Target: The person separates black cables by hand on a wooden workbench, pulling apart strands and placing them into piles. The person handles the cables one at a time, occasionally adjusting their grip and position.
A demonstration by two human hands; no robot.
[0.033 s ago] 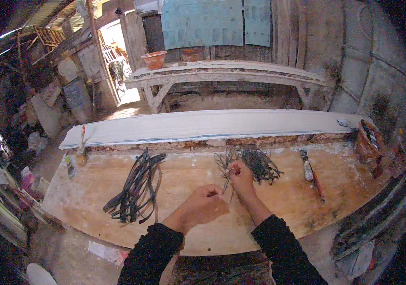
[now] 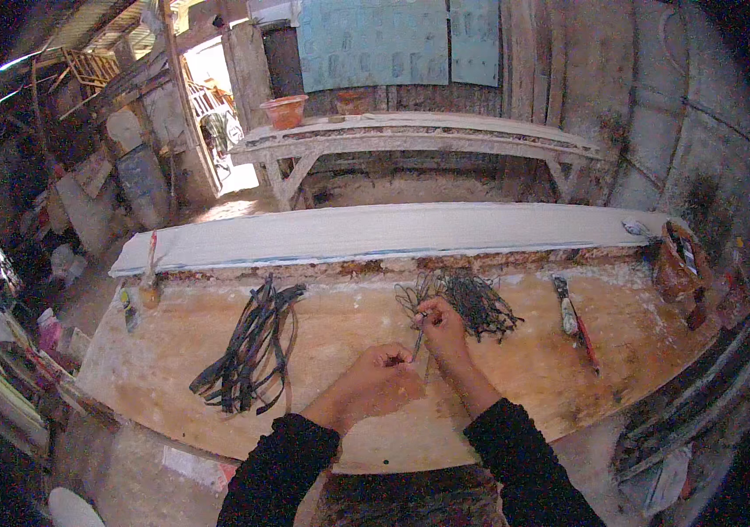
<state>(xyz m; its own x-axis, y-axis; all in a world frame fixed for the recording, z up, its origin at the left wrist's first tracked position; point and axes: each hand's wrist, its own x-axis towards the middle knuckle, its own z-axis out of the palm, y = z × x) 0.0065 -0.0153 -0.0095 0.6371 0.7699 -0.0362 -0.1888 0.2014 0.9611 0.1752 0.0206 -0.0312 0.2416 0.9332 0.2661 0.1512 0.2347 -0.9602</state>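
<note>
Over the middle of a wooden tabletop [image 2: 340, 307], my two hands work close together on a thin dark strip [image 2: 417, 344]. My left hand [image 2: 382, 376] has its fingers closed, pinching the strip's lower end. Slightly higher and to the right, my right hand [image 2: 445, 329] pinches the strip's upper part. Just behind my right hand lies a heap of thin, curled dark strips [image 2: 482, 303], partly hidden by the hand. To the left rests a loose bundle of longer, flat dark strips [image 2: 248, 347].
A long white-coated slab [image 2: 393, 233] spans the table's far edge. A red-handled tool [image 2: 584, 342] lies at right, near a brown container [image 2: 681, 259]. A small pot holding a brush [image 2: 150, 294] stands at left. Beyond is a long bench [image 2: 428, 132] bearing a terracotta-coloured pot [image 2: 284, 112].
</note>
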